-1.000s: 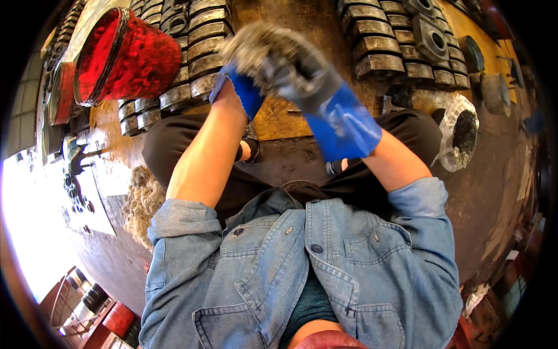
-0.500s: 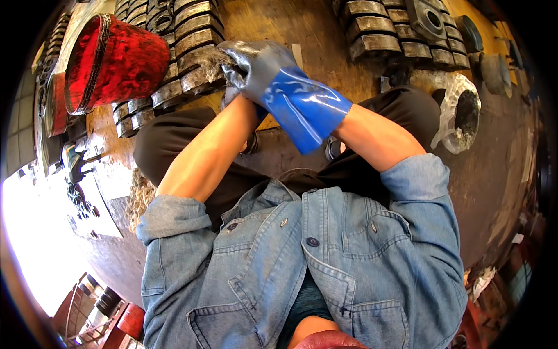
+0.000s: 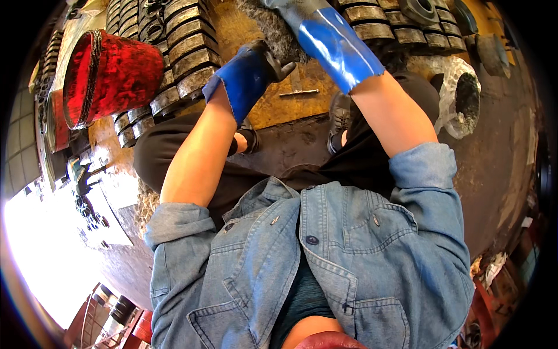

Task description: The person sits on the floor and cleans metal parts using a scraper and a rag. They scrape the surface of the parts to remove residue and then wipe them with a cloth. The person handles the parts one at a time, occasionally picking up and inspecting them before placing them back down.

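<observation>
Your left hand (image 3: 256, 70) and right hand (image 3: 314, 23), both blue-gloved, together clamp one grey fibrous wad (image 3: 273, 32). One red bucket (image 3: 110, 75) lies left of them, one thin rod (image 3: 297, 92) just below.

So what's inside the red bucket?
The red bucket lies tilted beside the stacked metal parts. Its mouth faces left, showing only a red-stained inner wall near the rim. Whatever sits deeper is hidden by its own side.
</observation>
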The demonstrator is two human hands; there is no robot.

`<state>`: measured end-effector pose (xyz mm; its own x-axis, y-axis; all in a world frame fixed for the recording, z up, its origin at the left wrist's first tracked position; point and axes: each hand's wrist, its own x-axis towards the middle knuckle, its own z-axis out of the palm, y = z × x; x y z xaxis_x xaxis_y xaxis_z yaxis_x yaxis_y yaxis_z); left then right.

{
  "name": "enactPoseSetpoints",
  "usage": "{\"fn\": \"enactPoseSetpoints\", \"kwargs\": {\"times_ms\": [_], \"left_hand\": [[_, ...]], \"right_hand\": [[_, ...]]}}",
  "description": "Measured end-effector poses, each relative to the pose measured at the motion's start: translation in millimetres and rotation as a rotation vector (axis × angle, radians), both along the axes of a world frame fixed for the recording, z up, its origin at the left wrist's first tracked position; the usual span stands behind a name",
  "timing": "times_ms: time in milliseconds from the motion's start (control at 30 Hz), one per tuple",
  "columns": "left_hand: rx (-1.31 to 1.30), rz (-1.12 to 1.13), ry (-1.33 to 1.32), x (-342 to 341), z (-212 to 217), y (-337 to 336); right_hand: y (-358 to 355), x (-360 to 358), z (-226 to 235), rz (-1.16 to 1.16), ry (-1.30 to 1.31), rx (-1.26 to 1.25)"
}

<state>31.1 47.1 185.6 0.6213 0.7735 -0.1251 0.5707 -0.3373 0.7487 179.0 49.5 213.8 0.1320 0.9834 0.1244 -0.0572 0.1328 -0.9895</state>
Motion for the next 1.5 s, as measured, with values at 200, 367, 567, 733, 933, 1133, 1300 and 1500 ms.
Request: {"fn": "enactPoseSetpoints", "kwargs": {"times_ms": [200,367,567,733,933,1133,1300,1500], "left_hand": [[0.049,0.035,0.042,-4.1,-2.4,-9.2],[0.102,0.103,0.028,-0.5,-6.4,-6.5],[0.200,0.326,0.061,-39.5,-4.8,13.4],[0.238,0.343,0.227,-46.6,-12.6,7.4],[0.206,0.113,0.182,4.9,-4.5,-10.3],[0.165,0.095,0.126,7.7,-4.3,-10.3],[0.139,0.147,0.102,-11.0,2.6,-9.5],[0.093,0.168,-0.074,-2.9,6.6,-16.0]], "right_hand": [[-25.6,-52.4,10.8,-0.116,-0.207,0.053],[-29.0,-112.8,-82.4,-0.234,-0.450,0.186],[-33.7,-62.6,-38.4,0.045,-0.222,-0.024],[-42.9,-73.8,-30.8,-0.122,-0.412,0.173],[-6.3,-128.2,-123.3,-0.290,0.184,0.547],[12.4,-57.4,-75.4,0.039,-0.276,0.188],[-35.7,-79.4,-30.5,0.082,-0.548,0.285],[-3.7,-39.2,-37.1,-0.069,-0.376,-0.037]]}}
